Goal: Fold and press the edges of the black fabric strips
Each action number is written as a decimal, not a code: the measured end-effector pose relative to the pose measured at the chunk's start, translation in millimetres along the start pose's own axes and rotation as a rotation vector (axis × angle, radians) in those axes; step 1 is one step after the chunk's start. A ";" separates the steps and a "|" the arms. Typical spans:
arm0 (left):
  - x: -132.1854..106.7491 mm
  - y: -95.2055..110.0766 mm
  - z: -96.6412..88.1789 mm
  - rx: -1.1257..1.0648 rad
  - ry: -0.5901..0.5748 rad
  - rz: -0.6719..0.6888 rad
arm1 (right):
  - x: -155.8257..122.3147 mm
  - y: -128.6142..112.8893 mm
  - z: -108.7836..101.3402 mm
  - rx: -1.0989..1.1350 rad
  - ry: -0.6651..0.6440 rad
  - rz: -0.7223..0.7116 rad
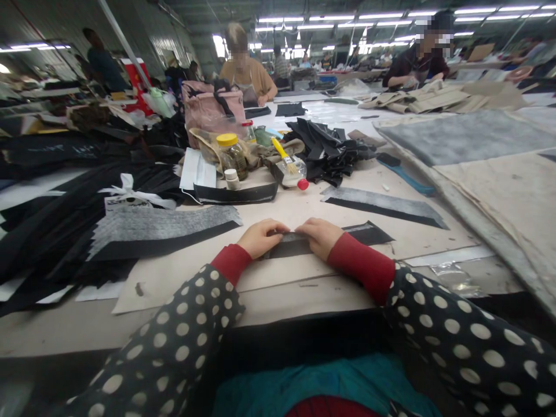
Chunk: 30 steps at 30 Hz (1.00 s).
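Note:
A dark strip of material (290, 247) lies flat on the pale work board in front of me, with a greyish band along its upper edge. At its left end, my left hand (262, 237) has thumb and fingers pinched on that edge. My right hand (320, 236) pinches the same edge a little to the right, its fingertips close to the left hand's. The strip's right end reaches out past my right wrist. To the left lies a fanned stack of grey-backed black strips (160, 229); another such strip (384, 207) rests on the right.
Beyond my hands stand a yellow-lidded jar (233, 156), a small white bottle (231, 179), a yellow-handled brush (284, 155) on a red-capped clear bottle, and a pile of black scraps (324, 150). A blue-handled tool (408, 176) lies right. Co-workers stand across the table.

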<state>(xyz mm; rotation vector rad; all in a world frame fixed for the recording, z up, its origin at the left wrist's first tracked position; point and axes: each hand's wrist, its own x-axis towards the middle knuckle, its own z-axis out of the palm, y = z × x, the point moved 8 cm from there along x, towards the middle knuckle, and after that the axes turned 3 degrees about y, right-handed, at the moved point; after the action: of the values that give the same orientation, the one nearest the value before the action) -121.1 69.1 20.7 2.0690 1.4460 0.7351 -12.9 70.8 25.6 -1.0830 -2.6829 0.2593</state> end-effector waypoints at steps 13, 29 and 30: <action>-11.1 28.9 10.0 0.456 -0.093 0.280 | -3.2 -29.9 14.5 -0.350 -0.170 -0.019; -12.9 10.9 -5.4 0.244 -0.049 0.018 | -38.7 32.9 -14.0 -0.279 -0.261 0.083; -11.6 10.4 -4.3 0.225 -0.056 -0.010 | -44.9 33.4 -15.7 -0.299 -0.286 0.092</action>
<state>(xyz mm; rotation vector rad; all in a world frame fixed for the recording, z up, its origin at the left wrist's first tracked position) -120.4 55.4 29.1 2.2279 1.5674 0.5263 44.8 64.3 25.5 -1.3484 -2.9999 0.0273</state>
